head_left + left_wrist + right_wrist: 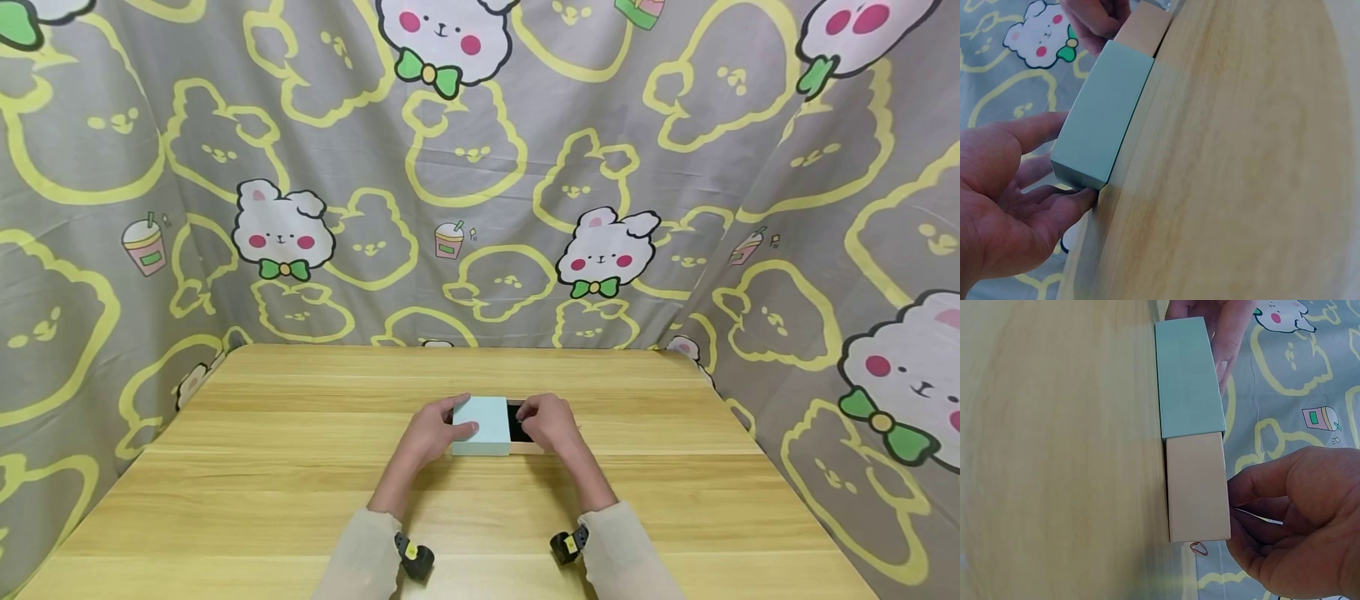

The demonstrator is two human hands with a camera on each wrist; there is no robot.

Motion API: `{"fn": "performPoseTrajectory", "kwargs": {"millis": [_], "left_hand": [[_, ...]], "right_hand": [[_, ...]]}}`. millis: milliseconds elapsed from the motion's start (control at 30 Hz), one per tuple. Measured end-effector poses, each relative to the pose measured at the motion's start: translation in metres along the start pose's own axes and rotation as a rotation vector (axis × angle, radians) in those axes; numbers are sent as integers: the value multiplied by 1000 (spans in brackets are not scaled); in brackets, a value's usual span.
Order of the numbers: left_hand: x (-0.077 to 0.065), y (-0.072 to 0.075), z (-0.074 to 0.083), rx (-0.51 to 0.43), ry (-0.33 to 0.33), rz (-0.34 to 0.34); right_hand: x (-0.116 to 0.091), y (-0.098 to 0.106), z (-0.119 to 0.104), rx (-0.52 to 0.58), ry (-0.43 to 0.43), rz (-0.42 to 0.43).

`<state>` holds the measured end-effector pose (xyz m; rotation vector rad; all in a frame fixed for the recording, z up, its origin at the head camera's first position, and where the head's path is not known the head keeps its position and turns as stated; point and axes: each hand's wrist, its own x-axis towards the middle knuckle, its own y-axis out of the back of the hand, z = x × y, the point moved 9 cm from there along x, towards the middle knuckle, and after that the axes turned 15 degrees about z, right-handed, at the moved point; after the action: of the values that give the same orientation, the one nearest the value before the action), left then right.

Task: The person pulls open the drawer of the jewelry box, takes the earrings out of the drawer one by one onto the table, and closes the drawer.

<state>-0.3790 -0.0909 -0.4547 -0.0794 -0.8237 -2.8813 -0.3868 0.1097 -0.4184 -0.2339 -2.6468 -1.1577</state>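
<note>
A small mint-green box sleeve (481, 421) sits on the table, with a pale pink drawer (1197, 487) slid partly out of its right side. The drawer's inside is black (517, 423). My left hand (437, 429) holds the sleeve at its left end, thumb on the top face and fingers around the end. My right hand (549, 421) is over the pulled-out drawer, fingers curled down into the black inside. I cannot tell what is between those fingertips. A small reddish loop (1199, 548) sticks out at the drawer's outer end.
The box rests on a wide wood-grain table (300, 500). A grey curtain (360, 167) with yellow outlines and white rabbit prints hangs behind and at both sides. Black cameras are strapped at the left wrist (415, 558) and right wrist (570, 543).
</note>
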Motion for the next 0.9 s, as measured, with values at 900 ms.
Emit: {"fn": "performPoseTrajectory", "kwargs": {"millis": [900], "left_hand": [[1, -1, 0, 5, -4, 2]], "right_hand": [[1, -1, 3, 14, -3, 17]]}}
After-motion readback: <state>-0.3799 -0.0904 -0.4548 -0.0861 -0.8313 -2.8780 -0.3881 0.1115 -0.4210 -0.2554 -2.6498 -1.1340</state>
